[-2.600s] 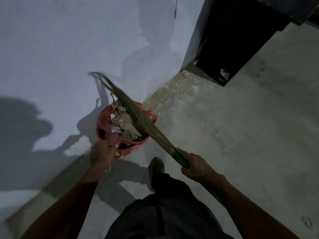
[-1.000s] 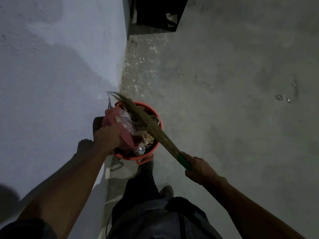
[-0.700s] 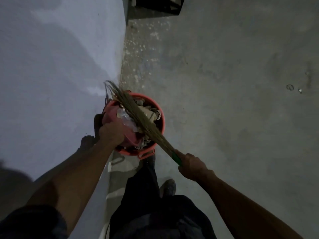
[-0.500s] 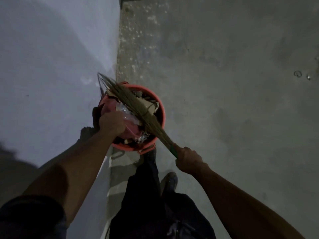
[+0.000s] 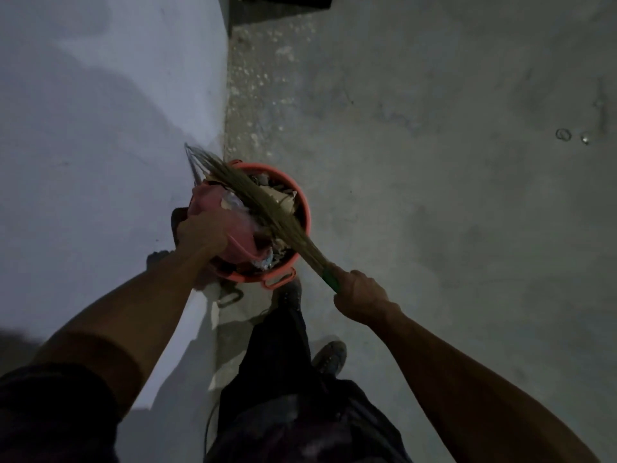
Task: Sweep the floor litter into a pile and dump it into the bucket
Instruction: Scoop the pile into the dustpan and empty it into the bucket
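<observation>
An orange bucket (image 5: 304, 208) stands on the concrete floor against the white wall, filled with paper and plastic litter (image 5: 283, 198). My left hand (image 5: 200, 233) grips a pink dustpan (image 5: 238, 238) tipped over the bucket's left side. My right hand (image 5: 359, 292) grips the green handle of a straw broom (image 5: 267, 208). The broom's bristles lie diagonally across the bucket's mouth, over the litter, and their tips reach past the rim toward the wall.
The white wall (image 5: 100, 128) runs along the left. Pale specks (image 5: 253, 78) litter the floor strip by the wall. A dark object (image 5: 283, 0) sits at the top edge. A small ring and a scrap (image 5: 563, 134) lie far right. My legs and shoe (image 5: 329, 357) are below the bucket.
The view has turned from the wall toward the floor. The dustpan has come up over the bucket's left side and tipped, while the broom stays across the bucket's mouth.
</observation>
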The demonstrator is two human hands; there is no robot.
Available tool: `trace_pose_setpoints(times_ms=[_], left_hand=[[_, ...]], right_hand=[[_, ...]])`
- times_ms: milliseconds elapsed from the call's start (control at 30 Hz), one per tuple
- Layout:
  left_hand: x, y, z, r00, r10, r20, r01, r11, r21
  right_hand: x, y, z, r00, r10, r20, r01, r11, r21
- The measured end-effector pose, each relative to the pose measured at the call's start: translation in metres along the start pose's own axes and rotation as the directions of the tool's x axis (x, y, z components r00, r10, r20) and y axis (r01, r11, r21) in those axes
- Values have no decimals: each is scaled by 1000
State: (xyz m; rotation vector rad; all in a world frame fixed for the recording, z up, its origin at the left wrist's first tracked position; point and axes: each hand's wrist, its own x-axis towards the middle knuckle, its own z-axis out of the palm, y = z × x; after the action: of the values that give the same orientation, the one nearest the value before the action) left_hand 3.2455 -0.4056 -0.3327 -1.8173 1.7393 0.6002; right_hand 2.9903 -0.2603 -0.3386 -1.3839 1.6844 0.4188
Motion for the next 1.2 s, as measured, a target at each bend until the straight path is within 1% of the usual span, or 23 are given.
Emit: trace_pose_setpoints(times_ms=[100, 167, 233, 367, 467, 500, 567, 600, 667, 733, 800, 867, 967, 1033, 1133, 1200], left_hand=[[-32, -5, 0, 999, -31, -18, 31, 999, 25], [-54, -8, 1, 999, -5, -39, 7, 999, 44], [-80, -8, 4, 998, 18, -61, -15, 999, 50], [-127, 0, 12, 995, -50, -91, 45, 997, -56], [-149, -2, 30, 986, -131, -100, 113, 979, -168], [-152, -5, 39, 982, -146, -122, 117, 968, -222], [-172, 0, 46, 972, -146, -182, 92, 957, -277], [-180, 7, 48, 970, -135, -204, 78, 961, -265], [-209, 29, 44, 969, -65, -240, 14, 978, -209], [-228, 48, 44, 959, 74, -274, -139, 965, -223], [-230, 64, 53, 914, 206, -349, -289, 936, -203], [-232, 85, 55, 865, 265, -426, -368, 912, -182], [-244, 130, 47, 791, 364, -492, -498, 850, -174], [-238, 156, 39, 767, 411, -493, -542, 826, -155], [-203, 196, 25, 789, 424, -445, -553, 805, -215], [-178, 229, 11, 817, 385, -428, -523, 808, -272]], right_hand=[[-32, 11, 2, 999, -31, -41, 32, 999, 21], [-53, 22, 5, 997, -41, -72, 43, 999, 22], [-77, 31, 9, 995, -45, -88, 50, 997, 63], [-124, 56, 24, 999, -25, -48, 39, 945, 325], [-155, 79, 34, 999, -26, -27, 35, 883, 468], [-164, 87, 37, 999, -24, -28, 35, 858, 512], [-180, 102, 41, 999, -14, -41, 36, 802, 596], [-188, 110, 42, 998, -8, -55, 41, 775, 631], [-203, 125, 42, 995, 7, -100, 63, 728, 683], [-216, 140, 41, 985, 37, -168, 99, 677, 729], [-225, 155, 39, 969, 74, -237, 137, 636, 760], [-230, 171, 34, 956, 115, -271, 153, 592, 791], [-231, 193, 22, 943, 181, -278, 144, 532, 835], [-227, 209, 10, 927, 236, -290, 134, 513, 848], [-215, 232, -10, 891, 328, -314, 110, 514, 851], [-204, 246, -27, 866, 382, -323, 88, 520, 850]])
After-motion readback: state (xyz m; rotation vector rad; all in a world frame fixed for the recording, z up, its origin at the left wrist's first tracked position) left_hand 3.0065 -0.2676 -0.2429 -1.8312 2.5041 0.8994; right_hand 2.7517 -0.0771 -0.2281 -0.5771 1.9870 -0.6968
